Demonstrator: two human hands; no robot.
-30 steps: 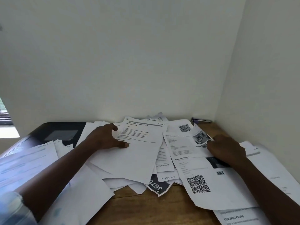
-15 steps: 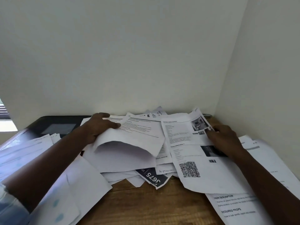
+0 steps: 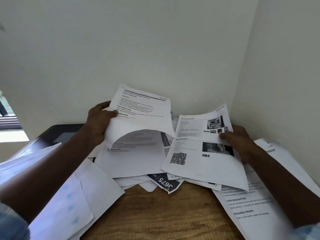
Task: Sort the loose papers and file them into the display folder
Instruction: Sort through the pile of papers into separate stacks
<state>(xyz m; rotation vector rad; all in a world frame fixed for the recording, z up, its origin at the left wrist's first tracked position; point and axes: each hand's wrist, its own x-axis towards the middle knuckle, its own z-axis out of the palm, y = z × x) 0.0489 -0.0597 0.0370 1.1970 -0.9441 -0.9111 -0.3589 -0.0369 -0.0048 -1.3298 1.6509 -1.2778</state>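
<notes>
left hand (image 3: 99,121): grips curled text sheet (image 3: 143,111)
right hand (image 3: 239,138): pinches photo sheet (image 3: 199,149)
pile (image 3: 138,163): on desk (image 3: 161,213)

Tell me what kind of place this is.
Probably a home or office desk: a brown wooden desk top strewn with white printed paper sheets, set into a corner of plain white walls.

Left hand (image 3: 98,123) raised over the far left of the paper pile (image 3: 138,163), a curled sheet (image 3: 142,115) gripped between thumb and fingers, right hand (image 3: 240,139) held at the pile's right side, a photo page (image 3: 199,153) pinched under the thumb, both forearms bare, extended over the pile.
</notes>
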